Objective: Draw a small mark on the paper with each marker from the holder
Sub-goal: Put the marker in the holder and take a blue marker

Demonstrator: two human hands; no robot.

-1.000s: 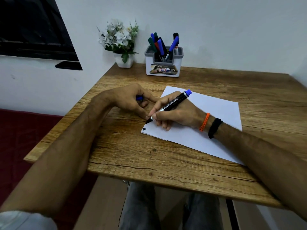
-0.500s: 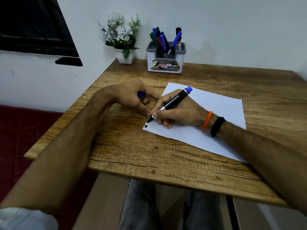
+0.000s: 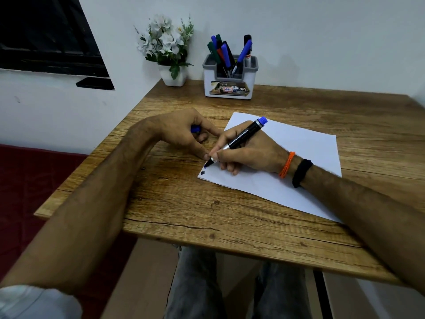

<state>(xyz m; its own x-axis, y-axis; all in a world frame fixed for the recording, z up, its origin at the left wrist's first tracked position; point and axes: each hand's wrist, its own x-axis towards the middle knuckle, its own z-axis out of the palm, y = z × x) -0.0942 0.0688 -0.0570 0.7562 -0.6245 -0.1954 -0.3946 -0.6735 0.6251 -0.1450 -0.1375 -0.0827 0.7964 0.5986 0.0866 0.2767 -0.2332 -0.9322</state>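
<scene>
A: Right hand (image 3: 250,155), centre of frame: grip closed around blue marker (image 3: 239,140), tip down on paper (image 3: 287,162) at its lower-left corner. Blue end cap pointing upper right.

B: Left hand (image 3: 184,134)?

A: Just left of the right hand, fingers curled around something blue (image 3: 195,129), probably the cap, mostly hidden. Thumb tip touching or nearly touching the paper edge beside the nib; cannot tell which.

B: Marks so far?

A: One small dark mark (image 3: 202,173) below the nib, near the corner. Fresh blue stroke under the tip.

B: Rest?

A: Holder (image 3: 228,86) upper centre, at the back of the table (image 3: 184,203), well apart from the paper, several markers (image 3: 226,55) inside. Flower pot (image 3: 172,74) left of it.

B: Risks?

A: Likely early in task. Nib close to paper edge, so could slip onto wood. Paper hardly pinned, could slide under stroke. Wet ink smearing under right fingers. New mark overlapping the dark one.
</scene>
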